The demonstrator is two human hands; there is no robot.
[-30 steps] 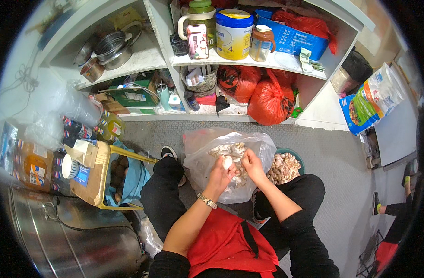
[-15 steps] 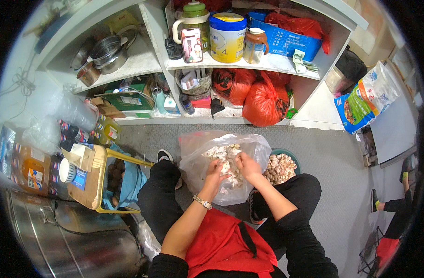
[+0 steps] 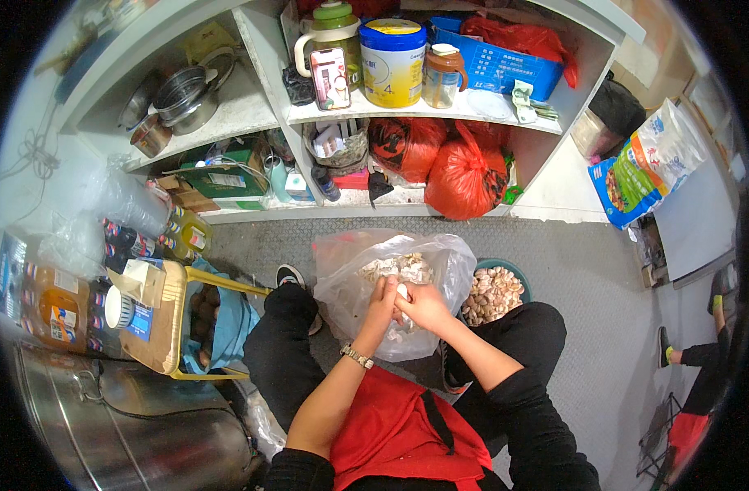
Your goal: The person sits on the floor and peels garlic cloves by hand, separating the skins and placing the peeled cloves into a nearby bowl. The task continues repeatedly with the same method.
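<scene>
In the head view, we see our left hand [image 3: 379, 304] and right hand [image 3: 424, 308] together, closed on one white garlic bulb [image 3: 402, 291] above a translucent plastic bag [image 3: 451, 260], whose pale, papery contents [image 3: 407, 265] lie too jumbled to count. Just beside the bag, one green bowl [image 3: 518, 272] holds a heap of garlic cloves [image 3: 493, 296], also beyond our counting. On the upper shelf [image 3: 378, 113] we find one blue-lidded yellow-and-white tin [image 3: 393, 75] with dark print, and one blue carton [image 3: 505, 74] with rows of white print, holding red plastic [image 3: 522, 39].
</scene>
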